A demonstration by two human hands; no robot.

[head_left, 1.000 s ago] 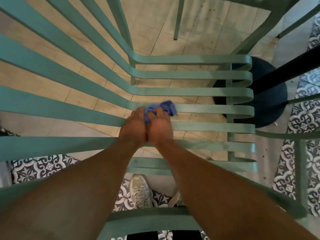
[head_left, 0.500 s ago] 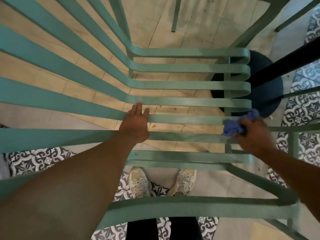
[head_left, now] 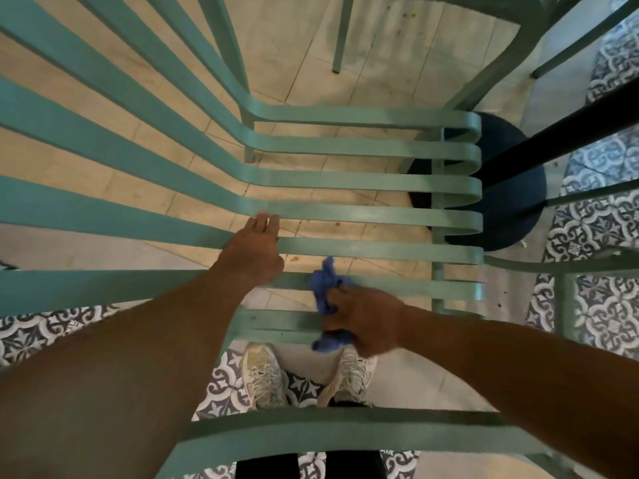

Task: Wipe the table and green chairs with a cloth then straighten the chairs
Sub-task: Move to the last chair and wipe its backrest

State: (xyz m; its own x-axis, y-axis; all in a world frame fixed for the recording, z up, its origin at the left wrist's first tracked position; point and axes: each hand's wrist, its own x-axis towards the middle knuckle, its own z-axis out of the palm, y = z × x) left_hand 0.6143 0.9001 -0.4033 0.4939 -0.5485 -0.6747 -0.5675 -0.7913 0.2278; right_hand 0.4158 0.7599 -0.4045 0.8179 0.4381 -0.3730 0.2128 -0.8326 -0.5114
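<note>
I look straight down through the slatted seat of a green chair (head_left: 363,183). My right hand (head_left: 366,318) grips a crumpled blue cloth (head_left: 326,281) and holds it against the near seat slats, around the middle of the seat. My left hand (head_left: 254,252) lies on a slat just left of the cloth, fingers stretched forward onto the slat beyond. Part of the cloth hangs below my right hand. The chair's armrest bar (head_left: 345,430) runs across the bottom of the view, under my forearms.
A dark round table base (head_left: 511,188) with a black post (head_left: 570,122) stands on the floor at the right, past the seat's front edge. Legs of another green chair (head_left: 340,32) show at the top. My two shoes (head_left: 262,375) stand on patterned tiles below the seat.
My right hand has slid the cloth from the seat's right end back left along the near slats, toward my left hand. My left hand has stayed on its slat.
</note>
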